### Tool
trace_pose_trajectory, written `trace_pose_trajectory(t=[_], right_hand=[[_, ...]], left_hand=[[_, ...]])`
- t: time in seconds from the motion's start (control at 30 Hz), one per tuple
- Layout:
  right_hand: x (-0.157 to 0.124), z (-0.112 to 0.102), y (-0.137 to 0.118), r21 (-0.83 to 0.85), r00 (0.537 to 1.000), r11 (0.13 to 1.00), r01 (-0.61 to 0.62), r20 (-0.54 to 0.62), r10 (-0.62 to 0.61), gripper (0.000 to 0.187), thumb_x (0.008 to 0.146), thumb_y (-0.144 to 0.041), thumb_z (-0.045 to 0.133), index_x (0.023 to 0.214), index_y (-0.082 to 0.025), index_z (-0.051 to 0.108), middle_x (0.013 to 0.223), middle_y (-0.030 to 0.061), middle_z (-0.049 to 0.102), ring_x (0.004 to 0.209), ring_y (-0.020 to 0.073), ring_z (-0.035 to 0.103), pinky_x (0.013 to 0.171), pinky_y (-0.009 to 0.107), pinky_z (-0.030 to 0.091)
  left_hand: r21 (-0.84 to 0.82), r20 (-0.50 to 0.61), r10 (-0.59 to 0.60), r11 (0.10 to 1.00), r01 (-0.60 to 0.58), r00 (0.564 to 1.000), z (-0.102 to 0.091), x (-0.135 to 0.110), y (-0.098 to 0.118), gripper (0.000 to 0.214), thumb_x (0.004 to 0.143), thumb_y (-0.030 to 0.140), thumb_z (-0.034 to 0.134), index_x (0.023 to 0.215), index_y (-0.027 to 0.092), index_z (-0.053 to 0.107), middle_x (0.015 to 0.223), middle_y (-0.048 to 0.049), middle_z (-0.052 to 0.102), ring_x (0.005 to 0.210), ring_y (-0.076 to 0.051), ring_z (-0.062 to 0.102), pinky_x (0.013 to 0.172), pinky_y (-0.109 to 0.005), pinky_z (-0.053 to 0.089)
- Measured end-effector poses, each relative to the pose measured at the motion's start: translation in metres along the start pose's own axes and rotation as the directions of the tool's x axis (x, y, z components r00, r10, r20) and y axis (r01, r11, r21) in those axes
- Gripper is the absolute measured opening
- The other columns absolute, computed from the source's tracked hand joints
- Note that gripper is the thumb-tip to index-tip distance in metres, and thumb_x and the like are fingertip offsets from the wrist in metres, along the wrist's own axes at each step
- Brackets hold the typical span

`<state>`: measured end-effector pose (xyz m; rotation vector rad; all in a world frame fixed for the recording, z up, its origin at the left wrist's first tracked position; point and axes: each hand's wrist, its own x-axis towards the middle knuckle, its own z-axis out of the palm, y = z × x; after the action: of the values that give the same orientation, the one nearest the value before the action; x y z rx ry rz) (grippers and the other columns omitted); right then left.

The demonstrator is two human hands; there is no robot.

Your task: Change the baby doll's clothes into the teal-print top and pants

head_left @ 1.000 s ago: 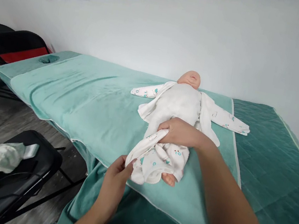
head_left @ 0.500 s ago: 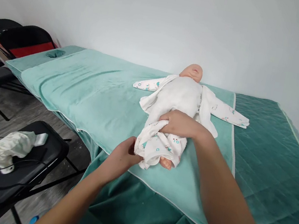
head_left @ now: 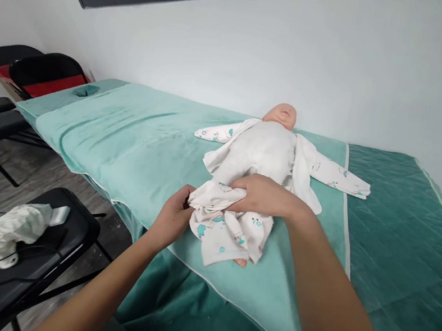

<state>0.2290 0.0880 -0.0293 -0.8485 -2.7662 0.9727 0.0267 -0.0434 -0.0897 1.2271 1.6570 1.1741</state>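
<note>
A velvety pale-green sheet (head_left: 142,129) overlaps a dark-green quilted cover (head_left: 401,231) on the long table. On the sheet a baby doll (head_left: 265,145) lies face up, torso white and soft-looking, head smooth, its printed jacket (head_left: 340,179) open. Crumpled printed trousers (head_left: 234,236) bunch about its legs, between and below both hands. The right hand (head_left: 261,195), forearm slanting inward, grips their gathered upper part; the left hand (head_left: 173,215) pinches a fold at the side.
</note>
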Motion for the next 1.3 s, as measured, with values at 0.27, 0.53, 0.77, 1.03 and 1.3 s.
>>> trace_pose_trajectory(t=[0.27, 0.53, 0.77, 1.03, 1.3], right_hand=[[0.0, 0.001, 0.004, 0.086, 0.999, 0.996, 0.034, 0.003, -0.034, 0.03, 0.073, -0.05, 0.072, 0.088, -0.025, 0.07, 0.087, -0.0003, 0.072, 0.076, 0.0196, 0.061, 0.061, 0.027, 0.037], [0.003, 0.005, 0.011, 0.165, 0.994, 0.985, 0.051, -0.108, -0.033, 0.014, 0.078, -0.032, 0.059, 0.082, -0.021, 0.066, 0.079, -0.0019, 0.067, 0.07, 0.0166, 0.057, 0.059, 0.026, 0.035], [0.007, 0.007, 0.015, 0.223, 0.937, 0.975, 0.003, -0.341, 0.075, 0.01, 0.079, -0.03, 0.054, 0.075, -0.021, 0.057, 0.071, -0.0041, 0.058, 0.067, 0.0132, 0.05, 0.057, 0.025, 0.033], [0.014, 0.01, 0.013, 0.223, 0.826, 0.968, -0.112, -0.52, 0.216, 0.017, 0.078, -0.026, 0.053, 0.067, -0.021, 0.041, 0.06, -0.0054, 0.048, 0.059, 0.012, 0.044, 0.055, 0.026, 0.029], [0.018, 0.014, 0.009, 0.252, 0.774, 0.95, -0.187, -0.557, 0.3, 0.025, 0.083, -0.03, 0.053, 0.066, -0.022, 0.036, 0.059, -0.0049, 0.044, 0.058, 0.0124, 0.04, 0.053, 0.026, 0.028]], left_hand=[[0.037, -0.196, 0.147, 0.989, -0.143, 0.97, 0.002, 0.046, -0.003, 0.018, 0.072, 0.023, 0.061, 0.088, 0.019, 0.065, 0.085, 0.0009, 0.068, 0.08, -0.015, 0.059, 0.07, -0.024, 0.045], [0.192, -0.16, 0.285, 0.948, -0.253, 0.945, 0.014, 0.086, 0.006, 0.02, 0.076, 0.022, 0.058, 0.096, 0.02, 0.063, 0.091, 0.0001, 0.067, 0.078, -0.013, 0.056, 0.071, -0.024, 0.044], [0.386, -0.178, 0.445, 0.852, -0.354, 0.878, 0.016, 0.107, 0.006, 0.018, 0.08, 0.024, 0.059, 0.097, 0.021, 0.066, 0.085, 0.0008, 0.066, 0.07, -0.013, 0.053, 0.069, -0.026, 0.042], [0.63, -0.076, 0.658, 0.614, -0.476, 0.749, 0.02, 0.129, 0.009, 0.02, 0.09, 0.027, 0.054, 0.106, 0.022, 0.065, 0.097, -0.0035, 0.068, 0.081, -0.016, 0.06, 0.069, -0.027, 0.038], [0.638, -0.051, 0.748, 0.534, -0.555, 0.662, 0.018, 0.145, -0.008, 0.021, 0.091, 0.02, 0.05, 0.109, 0.022, 0.061, 0.103, -0.006, 0.068, 0.093, -0.02, 0.061, 0.078, -0.028, 0.041]])
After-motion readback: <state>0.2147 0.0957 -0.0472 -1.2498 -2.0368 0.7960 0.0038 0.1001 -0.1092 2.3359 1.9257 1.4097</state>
